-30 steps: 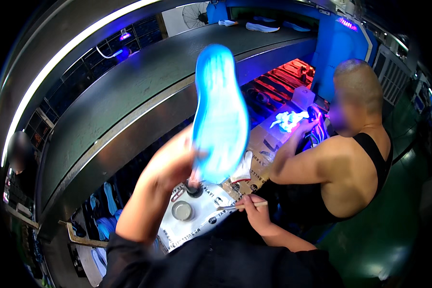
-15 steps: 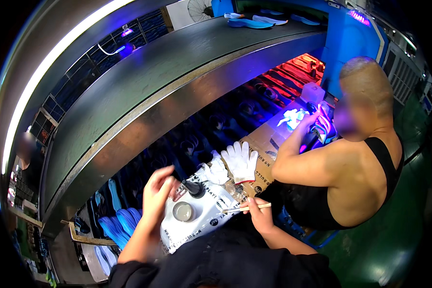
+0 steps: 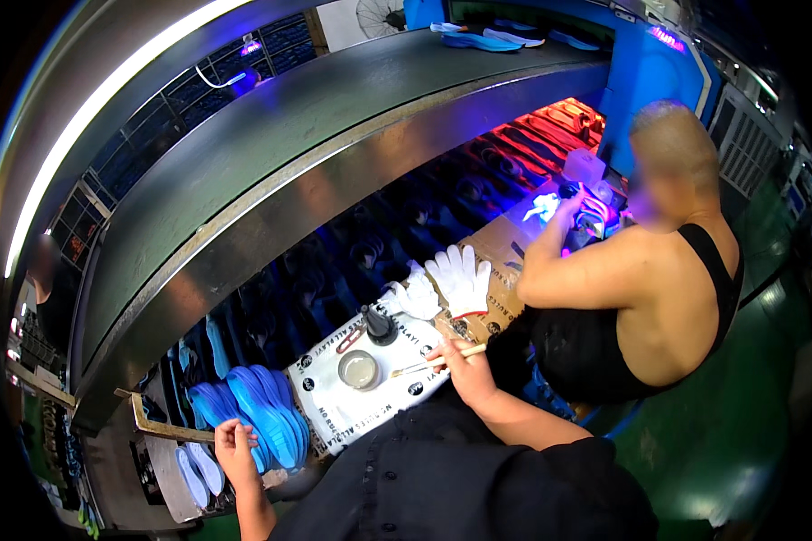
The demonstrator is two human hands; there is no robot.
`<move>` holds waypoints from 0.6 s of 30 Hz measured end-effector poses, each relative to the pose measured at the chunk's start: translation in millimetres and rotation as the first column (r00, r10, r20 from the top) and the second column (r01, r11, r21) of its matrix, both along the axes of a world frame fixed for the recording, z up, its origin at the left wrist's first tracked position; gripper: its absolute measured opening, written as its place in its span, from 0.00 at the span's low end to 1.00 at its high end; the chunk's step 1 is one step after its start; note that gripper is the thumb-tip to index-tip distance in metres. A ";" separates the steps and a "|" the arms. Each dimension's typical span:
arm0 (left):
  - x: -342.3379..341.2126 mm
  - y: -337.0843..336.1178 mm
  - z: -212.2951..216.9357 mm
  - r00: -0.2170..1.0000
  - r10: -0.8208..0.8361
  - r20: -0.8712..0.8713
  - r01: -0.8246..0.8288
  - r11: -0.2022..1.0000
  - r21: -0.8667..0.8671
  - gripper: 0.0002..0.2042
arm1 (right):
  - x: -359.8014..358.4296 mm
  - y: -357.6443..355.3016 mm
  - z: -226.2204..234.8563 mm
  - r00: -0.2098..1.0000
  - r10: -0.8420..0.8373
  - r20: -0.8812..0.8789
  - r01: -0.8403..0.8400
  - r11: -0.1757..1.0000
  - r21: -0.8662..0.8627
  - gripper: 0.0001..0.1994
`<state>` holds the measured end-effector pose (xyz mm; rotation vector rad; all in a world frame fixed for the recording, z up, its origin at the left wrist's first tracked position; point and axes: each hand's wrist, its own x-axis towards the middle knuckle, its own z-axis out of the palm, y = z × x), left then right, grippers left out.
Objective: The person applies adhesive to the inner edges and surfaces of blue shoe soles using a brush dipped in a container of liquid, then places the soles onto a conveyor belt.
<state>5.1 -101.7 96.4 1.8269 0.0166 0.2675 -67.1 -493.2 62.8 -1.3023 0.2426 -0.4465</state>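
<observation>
While the right hand [image 3: 463, 368] pinches a thin pale wooden-handled brush [image 3: 438, 361] over the printed white work sheet [image 3: 334, 410], the left hand [image 3: 235, 448] reaches down and out to the person's left, toward the stack of bright blue foam shoe soles [image 3: 263, 417] lying at the near edge of the bench. The left is plainly the nearer hand to that stack: the soles sit just beyond and to the right of its fingers, their long axes running roughly away from the person, overlapped like roof tiles. The fingers are curled loosely, close against the nearest sole; whether they have actually gripped it I cannot tell from here. The brush lies crosswise, its tip pointing left toward a small round open tin of pale glue [image 3: 359, 369], with a black-capped bottle [image 3: 379, 325] just behind that. A pair of white cotton gloves [image 3: 449, 281] rests farther back on the cardboard. To the right, apart from all this, a co-worker in a black sleeveless top [image 3: 604, 343] bends over something under violet light.
</observation>
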 end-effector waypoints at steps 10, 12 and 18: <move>-29.0 -47.2 71.4 0.943 -0.331 -0.033 0.332 0.928 0.171 0.09 | -48.0 -33.8 12.5 0.991 -0.085 0.108 0.080 0.995 0.054 0.20; -23.8 -76.2 106.9 0.898 -0.435 -0.061 0.436 0.868 0.237 0.11 | -52.8 -37.2 16.5 0.992 -0.033 0.120 0.020 0.994 0.106 0.20; 17.6 -232.0 209.9 0.596 -0.802 0.049 0.546 0.448 0.708 0.20 | -38.7 -70.1 24.8 0.977 0.038 0.212 -0.017 0.995 -0.102 0.20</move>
